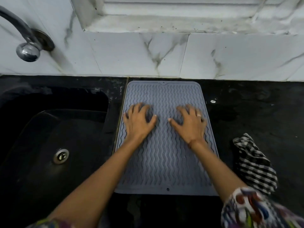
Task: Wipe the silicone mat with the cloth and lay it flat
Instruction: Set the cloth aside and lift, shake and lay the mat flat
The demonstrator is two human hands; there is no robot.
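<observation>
Grey rectangular silicone mat with wavy ridges (pixel 164 155): lies flat on black stone counter (pixel 256 116), just right of black sink (pixel 49 137). Left hand (pixel 139 122) and right hand (pixel 190 125) pressed palm-down on mat, fingers spread, grasping nothing. Black-and-white checked cloth (pixel 255 165) crumpled on counter, right of mat. Chrome tap (pixel 26 40) on white marble wall behind.

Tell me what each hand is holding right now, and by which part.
Nothing is held. The left hand and right hand press open, fingers spread, on the silicone mat; the cloth lies apart on the counter.
</observation>
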